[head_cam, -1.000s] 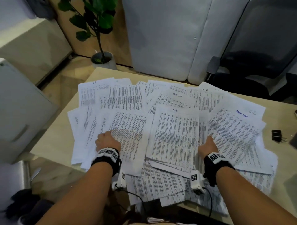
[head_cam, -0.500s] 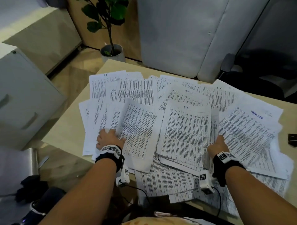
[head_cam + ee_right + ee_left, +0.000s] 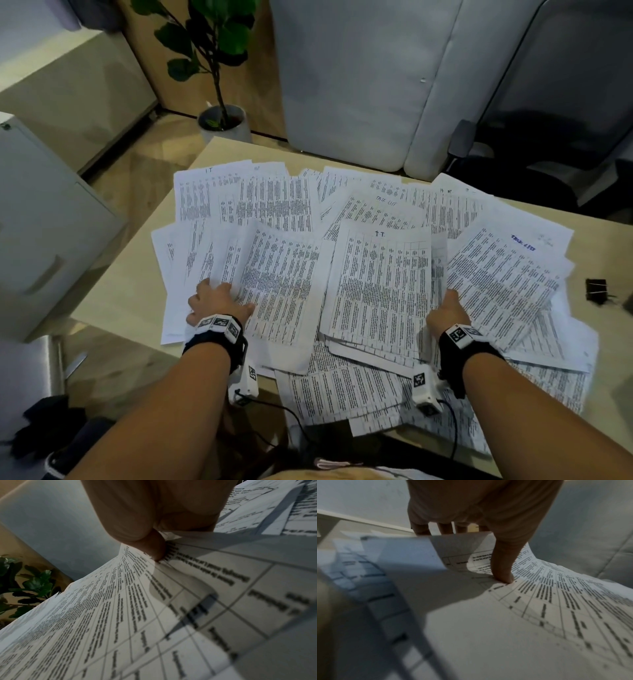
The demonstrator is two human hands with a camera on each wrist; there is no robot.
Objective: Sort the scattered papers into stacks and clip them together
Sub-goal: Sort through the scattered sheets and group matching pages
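Sorting step, nothing stacked. My left hand (image 3: 219, 303) pinches sheet (image 3: 277, 287); right hand (image 3: 445, 310) pinches another sheet (image 3: 380, 284). Next: lift both clear, match headings.

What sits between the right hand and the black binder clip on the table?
Only overlapping white printed sheets cover the table between the right hand and the black binder clip; nothing upright blocks it.

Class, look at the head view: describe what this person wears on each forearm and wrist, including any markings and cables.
Both forearms are bare, no sleeves. The left wrist and right wrist each carry a black strap topped with white blocks printed with black square-patterned tags. Under each hangs a small white camera box, also tagged, trailing a thin black cable.
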